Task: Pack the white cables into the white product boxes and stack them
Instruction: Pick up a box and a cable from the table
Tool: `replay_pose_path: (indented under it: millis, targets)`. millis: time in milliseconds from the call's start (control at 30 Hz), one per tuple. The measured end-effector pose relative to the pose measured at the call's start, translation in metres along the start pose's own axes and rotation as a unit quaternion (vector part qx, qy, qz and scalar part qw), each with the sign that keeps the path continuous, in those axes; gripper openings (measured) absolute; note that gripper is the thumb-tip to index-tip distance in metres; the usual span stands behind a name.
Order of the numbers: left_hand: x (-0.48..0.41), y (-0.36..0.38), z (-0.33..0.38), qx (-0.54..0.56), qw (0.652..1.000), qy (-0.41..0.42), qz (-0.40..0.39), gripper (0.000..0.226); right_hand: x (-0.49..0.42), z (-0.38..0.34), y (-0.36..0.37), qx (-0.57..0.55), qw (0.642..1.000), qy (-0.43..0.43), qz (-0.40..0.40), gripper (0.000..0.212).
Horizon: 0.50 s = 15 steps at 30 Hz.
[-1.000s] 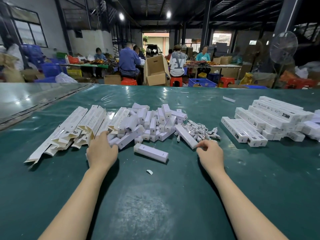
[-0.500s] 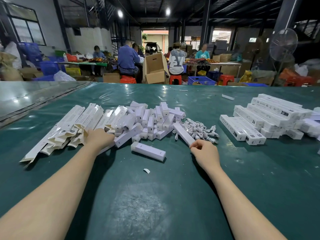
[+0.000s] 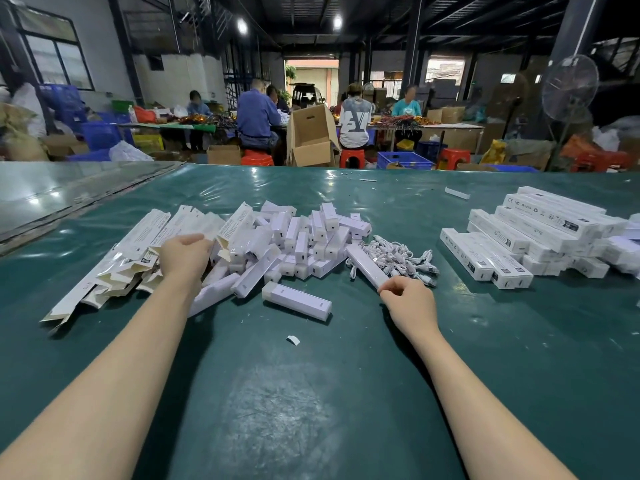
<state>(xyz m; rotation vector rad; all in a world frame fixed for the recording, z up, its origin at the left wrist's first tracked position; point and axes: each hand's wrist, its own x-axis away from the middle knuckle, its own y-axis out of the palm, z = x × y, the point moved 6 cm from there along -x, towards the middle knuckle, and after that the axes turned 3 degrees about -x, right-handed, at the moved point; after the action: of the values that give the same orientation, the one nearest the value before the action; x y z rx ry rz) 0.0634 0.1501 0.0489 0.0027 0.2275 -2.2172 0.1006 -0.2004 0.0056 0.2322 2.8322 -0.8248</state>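
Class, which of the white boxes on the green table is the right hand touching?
The long box lying slantwise against the white cables, right of the heap. The fingers of the right hand pinch its near end.

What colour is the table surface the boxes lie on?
The table is dark green; the head view shows it.

- A box (image 3: 554, 216) atop the right stack bore small marks that looked like CE, FC and RoHS; the rest of its print was too small to read.
- A far worker's white shirt (image 3: 356, 128) showed large dark letters, one like a Y.
- The flat boxes (image 3: 156, 230) at left carried fine print, illegible.
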Motion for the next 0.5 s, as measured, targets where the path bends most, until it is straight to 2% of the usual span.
replay_pose_path:
  millis: [67, 133, 233, 300, 333, 400, 467, 500]
  targets:
    - [0.016, -0.01, 0.008, 0.053, 0.994, 0.031, 0.085, 0.026, 0.0, -0.002, -0.001, -0.033, 0.999, -0.003, 0.014, 0.021]
    - [0.034, -0.008, 0.013, 0.152, 0.985, 0.026, 0.076, 0.022, 0.002, -0.004, -0.001, -0.052, 0.998, -0.006, 0.026, 0.02]
    - [0.069, 0.014, 0.016, 0.324, 0.943, -0.049, -0.062, 0.027, 0.003, -0.009, 0.0, -0.118, 0.993, -0.006, 0.015, 0.018]
    - [0.098, 0.033, 0.011, 0.35, 0.912, -0.095, -0.191, 0.035, 0.006, -0.016, 0.006, -0.246, 0.967, 0.009, -0.064, 0.017]
    - [0.111, 0.041, 0.005, 0.338, 0.901, -0.106, -0.249, 0.041, 0.01, -0.022, 0.013, -0.328, 0.936, 0.022, -0.126, 0.02]
    - [0.134, 0.054, -0.005, 0.301, 0.887, -0.108, -0.332, 0.047, 0.02, -0.037, 0.026, -0.494, 0.829, 0.052, -0.255, 0.045]
    - [0.146, 0.061, -0.01, 0.268, 0.882, -0.098, -0.374, 0.049, 0.029, -0.047, 0.032, -0.591, 0.739, 0.064, -0.318, 0.073]
    - [0.149, 0.064, -0.009, 0.254, 0.88, -0.09, -0.392, 0.05, 0.029, -0.047, 0.032, -0.615, 0.718, 0.067, -0.32, 0.078]
